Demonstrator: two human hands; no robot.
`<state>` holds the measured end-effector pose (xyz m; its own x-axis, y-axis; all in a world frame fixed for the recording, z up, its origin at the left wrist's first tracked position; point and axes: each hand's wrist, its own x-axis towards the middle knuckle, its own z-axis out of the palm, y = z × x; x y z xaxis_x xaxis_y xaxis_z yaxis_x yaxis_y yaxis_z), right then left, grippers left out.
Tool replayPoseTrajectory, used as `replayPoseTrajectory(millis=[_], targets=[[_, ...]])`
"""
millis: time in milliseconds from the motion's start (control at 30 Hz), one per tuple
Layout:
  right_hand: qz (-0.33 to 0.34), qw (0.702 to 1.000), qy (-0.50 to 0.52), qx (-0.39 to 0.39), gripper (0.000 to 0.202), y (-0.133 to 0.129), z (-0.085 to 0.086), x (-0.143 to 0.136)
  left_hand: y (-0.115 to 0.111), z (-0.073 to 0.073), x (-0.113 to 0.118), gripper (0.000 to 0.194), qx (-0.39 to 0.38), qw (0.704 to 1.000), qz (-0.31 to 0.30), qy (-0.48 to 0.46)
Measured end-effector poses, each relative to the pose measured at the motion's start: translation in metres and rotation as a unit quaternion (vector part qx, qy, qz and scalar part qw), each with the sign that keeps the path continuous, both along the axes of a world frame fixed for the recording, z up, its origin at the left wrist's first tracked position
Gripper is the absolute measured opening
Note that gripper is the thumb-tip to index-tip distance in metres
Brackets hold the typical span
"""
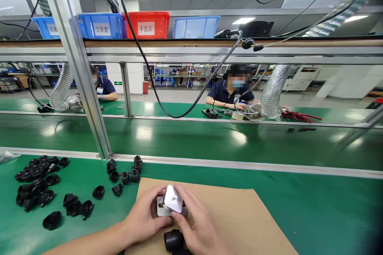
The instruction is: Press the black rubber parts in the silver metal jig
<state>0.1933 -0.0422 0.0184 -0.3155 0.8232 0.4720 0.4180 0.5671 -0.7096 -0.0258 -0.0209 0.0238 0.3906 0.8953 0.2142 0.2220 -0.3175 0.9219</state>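
Over a brown cardboard sheet [230,203], both my hands are closed around a small white part [172,198]. It has a rounded-square face with a little peg, and a flat slotted plate [162,207] shows at its left side. Whether the two are one piece I cannot tell. My left hand [148,209] grips from the left, and my right hand [194,221] pinches from the right with its thumb in front. Just below, beside my right hand, lies a black cylindrical part [173,240], partly cut off by the frame edge.
Many black cup-shaped parts [38,179] lie on the green bench at left, with several black ribbed parts [134,174] nearer the sheet. A metal post [74,59] rises behind them. A black cable [179,116] loops down ahead. Across the belt [185,139] sit two masked co-workers.
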Motion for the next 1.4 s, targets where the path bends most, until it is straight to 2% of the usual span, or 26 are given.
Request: replayPoseTrajectory(millis=[167, 333, 433, 533, 600, 667, 733, 833, 967, 1100, 1267, 1400], targets=[[-0.005, 1.000, -0.026, 0.005, 0.058, 0.002, 0.005, 0.002, 0.000, -0.001, 0.000, 0.075, -0.010, 1.000, 0.001, -0.004], [0.007, 0.998, -0.049, -0.027, 0.059, -0.001, 0.017, 0.004, 0.000, -0.002, -0.001, 0.068, -0.001, 1.000, -0.003, 0.002], [0.063, 0.996, -0.043, -0.050, 0.072, 0.003, 0.020, 0.011, 0.001, -0.003, -0.003, 0.076, -0.006, 1.000, 0.000, 0.011], [0.139, 0.989, -0.034, -0.048, 0.078, 0.014, 0.022, 0.017, 0.003, -0.007, -0.005, 0.092, -0.040, 0.999, -0.024, -0.027], [0.128, 0.990, -0.040, -0.052, 0.074, 0.020, 0.024, 0.017, 0.005, -0.009, -0.006, 0.099, -0.050, 0.997, -0.042, -0.040], [0.082, 0.992, -0.076, -0.054, 0.072, 0.023, 0.026, 0.016, 0.006, -0.010, -0.006, 0.099, -0.044, 0.997, -0.054, -0.034], [0.054, 0.991, -0.111, -0.048, 0.083, 0.023, 0.029, 0.015, 0.006, -0.010, -0.007, 0.096, -0.035, 0.997, -0.063, -0.035], [0.082, 0.989, -0.111, -0.045, 0.092, 0.019, 0.028, 0.018, 0.006, -0.011, -0.007, 0.095, -0.030, 0.996, -0.071, -0.039], [0.132, 0.987, -0.068, -0.056, 0.089, 0.019, 0.024, 0.021, 0.006, -0.011, -0.008, 0.095, -0.027, 0.998, -0.059, -0.012], [0.175, 0.981, -0.039, -0.070, 0.090, 0.021, 0.029, 0.020, 0.007, -0.011, -0.009, 0.094, -0.014, 0.999, -0.048, 0.017], [0.195, 0.972, -0.046, -0.120, 0.091, 0.021, 0.030, 0.025, 0.007, -0.009, -0.009, 0.095, -0.007, 0.998, -0.050, 0.029], [0.197, 0.973, -0.048, -0.112, 0.090, 0.021, 0.028, 0.028, 0.007, -0.009, -0.009, 0.103, -0.010, 0.998, -0.047, 0.029]])
